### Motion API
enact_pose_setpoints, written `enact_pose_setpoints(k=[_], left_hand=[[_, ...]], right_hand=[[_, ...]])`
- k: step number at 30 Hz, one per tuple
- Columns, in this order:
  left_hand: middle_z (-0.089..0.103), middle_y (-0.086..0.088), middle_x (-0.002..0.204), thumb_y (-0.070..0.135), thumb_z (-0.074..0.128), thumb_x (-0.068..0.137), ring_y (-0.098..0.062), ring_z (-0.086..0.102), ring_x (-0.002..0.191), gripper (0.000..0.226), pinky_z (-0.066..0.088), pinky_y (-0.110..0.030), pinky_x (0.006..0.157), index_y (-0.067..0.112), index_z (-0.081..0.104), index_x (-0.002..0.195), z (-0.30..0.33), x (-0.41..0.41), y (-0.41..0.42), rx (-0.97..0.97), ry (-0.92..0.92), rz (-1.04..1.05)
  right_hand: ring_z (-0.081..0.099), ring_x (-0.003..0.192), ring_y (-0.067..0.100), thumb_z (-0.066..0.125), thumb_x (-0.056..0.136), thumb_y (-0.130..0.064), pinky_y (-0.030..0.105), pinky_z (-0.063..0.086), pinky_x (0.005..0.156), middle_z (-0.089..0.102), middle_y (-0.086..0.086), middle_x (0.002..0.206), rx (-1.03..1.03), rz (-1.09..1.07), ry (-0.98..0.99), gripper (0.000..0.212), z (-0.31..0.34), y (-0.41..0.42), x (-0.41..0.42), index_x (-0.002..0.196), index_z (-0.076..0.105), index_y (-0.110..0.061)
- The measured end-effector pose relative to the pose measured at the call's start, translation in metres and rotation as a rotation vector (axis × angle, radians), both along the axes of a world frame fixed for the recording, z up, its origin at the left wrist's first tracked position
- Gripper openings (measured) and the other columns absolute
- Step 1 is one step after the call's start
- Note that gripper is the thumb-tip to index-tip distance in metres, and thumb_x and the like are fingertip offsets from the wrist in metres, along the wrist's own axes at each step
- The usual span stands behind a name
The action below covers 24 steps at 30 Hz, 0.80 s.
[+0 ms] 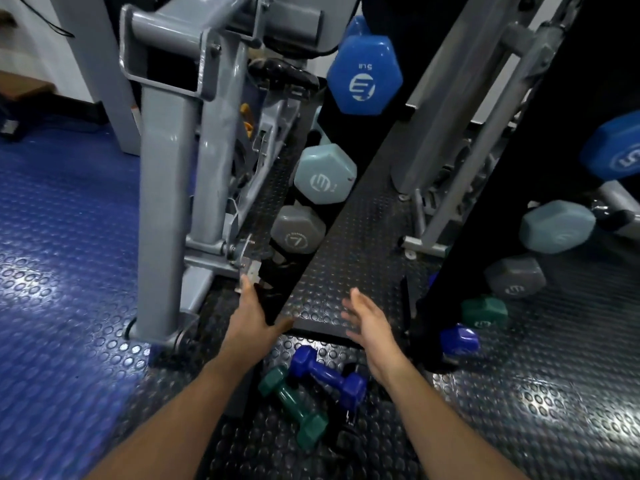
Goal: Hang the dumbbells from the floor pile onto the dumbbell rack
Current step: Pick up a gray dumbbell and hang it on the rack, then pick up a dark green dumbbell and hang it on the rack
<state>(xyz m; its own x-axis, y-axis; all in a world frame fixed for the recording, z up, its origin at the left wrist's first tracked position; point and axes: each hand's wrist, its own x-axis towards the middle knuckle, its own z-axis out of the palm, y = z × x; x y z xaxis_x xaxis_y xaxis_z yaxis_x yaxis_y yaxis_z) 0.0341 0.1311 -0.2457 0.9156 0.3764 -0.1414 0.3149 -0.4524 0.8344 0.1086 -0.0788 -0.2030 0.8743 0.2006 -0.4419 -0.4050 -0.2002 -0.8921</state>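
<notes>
Hands are hovering empty: left hand point(254, 315) steadying the rack point(277, 299); right hand point(369, 318) open; dumbbells point(311, 386) waiting on the floor.

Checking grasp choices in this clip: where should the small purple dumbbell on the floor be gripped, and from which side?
Best gripped round its narrow middle handle, from above. The small purple dumbbell lies flat on the studded black rubber floor with the handle exposed between its two wider heads. One head rests against the small green dumbbell, so a side approach looks crowded. The open right hand hovers nearest.
</notes>
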Motion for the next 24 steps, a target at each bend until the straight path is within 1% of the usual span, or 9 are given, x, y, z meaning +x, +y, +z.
enact_pose_setpoints(k=[3, 6, 9, 12, 14, 18, 21, 22, 24], left_hand=[[0.033, -0.011, 0.164, 0.068, 0.071, 0.071, -0.032, 0.045, 0.143, 0.132, 0.040, -0.047, 0.114, 0.014, -0.008, 0.162, -0.037, -0.011, -0.008, 0.010, 0.139, -0.017], [0.032, -0.015, 0.164, 0.053, 0.077, 0.080, -0.032, 0.040, 0.146, 0.123, 0.037, -0.043, 0.117, 0.008, -0.001, 0.163, -0.065, -0.025, -0.023, -0.010, 0.305, -0.093], [0.043, -0.013, 0.158, 0.050, 0.077, 0.083, -0.029, 0.046, 0.141, 0.105, 0.039, -0.040, 0.116, 0.010, 0.019, 0.161, -0.084, -0.034, -0.041, -0.030, 0.411, -0.139], [0.059, -0.004, 0.139, 0.045, 0.076, 0.086, -0.025, 0.057, 0.128, 0.074, 0.043, -0.034, 0.109, 0.018, 0.042, 0.146, -0.096, -0.040, -0.059, -0.029, 0.460, -0.181], [0.066, 0.002, 0.124, 0.043, 0.077, 0.084, -0.017, 0.064, 0.111, 0.058, 0.050, -0.039, 0.102, 0.027, 0.051, 0.133, -0.104, -0.043, -0.068, -0.040, 0.467, -0.210], [0.063, 0.006, 0.126, 0.034, 0.076, 0.088, -0.010, 0.059, 0.105, 0.064, 0.048, -0.029, 0.093, 0.019, 0.047, 0.143, -0.118, -0.043, -0.082, -0.041, 0.485, -0.185], [0.061, 0.003, 0.128, 0.031, 0.074, 0.091, -0.013, 0.058, 0.105, 0.062, 0.045, -0.026, 0.090, 0.014, 0.048, 0.145, -0.126, -0.035, -0.090, -0.001, 0.493, -0.164], [0.060, 0.003, 0.124, 0.030, 0.074, 0.091, -0.014, 0.057, 0.105, 0.059, 0.043, -0.025, 0.089, 0.013, 0.050, 0.143, -0.130, -0.031, -0.091, 0.011, 0.497, -0.153], [0.053, 0.007, 0.117, 0.028, 0.075, 0.090, -0.012, 0.055, 0.104, 0.054, 0.042, -0.024, 0.090, 0.015, 0.054, 0.137, -0.140, -0.022, -0.092, 0.032, 0.507, -0.136]], right_hand=[[0.060, 0.123, 0.013, 0.058, 0.096, -0.056, 0.049, 0.042, 0.115, 0.060, -0.007, 0.142, -0.071, 0.006, 0.058, 0.056, -0.024, -0.022, -0.012, 0.146, 0.052, -0.030], [0.059, 0.126, 0.018, 0.063, 0.097, -0.048, 0.047, 0.041, 0.116, 0.058, -0.003, 0.145, -0.121, -0.008, 0.118, 0.053, -0.046, -0.041, -0.017, 0.145, 0.054, -0.026], [0.062, 0.118, 0.017, 0.063, 0.099, -0.043, 0.042, 0.046, 0.109, 0.064, 0.000, 0.135, -0.164, -0.024, 0.160, 0.050, -0.064, -0.056, -0.018, 0.144, 0.054, -0.022], [0.061, 0.119, 0.017, 0.062, 0.100, -0.039, 0.036, 0.044, 0.100, 0.063, 0.000, 0.135, -0.176, -0.037, 0.183, 0.048, -0.076, -0.070, -0.022, 0.144, 0.054, -0.022], [0.059, 0.120, 0.016, 0.060, 0.102, -0.038, 0.038, 0.042, 0.107, 0.060, -0.001, 0.137, -0.175, -0.031, 0.206, 0.046, -0.085, -0.079, -0.026, 0.145, 0.052, -0.024], [0.057, 0.124, 0.017, 0.062, 0.101, -0.037, 0.041, 0.040, 0.114, 0.061, -0.004, 0.135, -0.208, -0.062, 0.220, 0.042, -0.108, -0.094, -0.032, 0.141, 0.055, -0.027], [0.059, 0.117, 0.016, 0.063, 0.101, -0.034, 0.037, 0.041, 0.109, 0.064, -0.005, 0.125, -0.229, -0.103, 0.225, 0.022, -0.122, -0.100, -0.032, 0.123, 0.062, -0.033], [0.059, 0.116, 0.015, 0.063, 0.100, -0.033, 0.034, 0.041, 0.107, 0.064, -0.006, 0.124, -0.235, -0.116, 0.214, 0.021, -0.129, -0.102, -0.031, 0.121, 0.063, -0.032], [0.058, 0.116, 0.015, 0.065, 0.100, -0.033, 0.031, 0.039, 0.103, 0.063, -0.006, 0.125, -0.267, -0.137, 0.196, 0.031, -0.143, -0.105, -0.031, 0.130, 0.062, -0.025]])
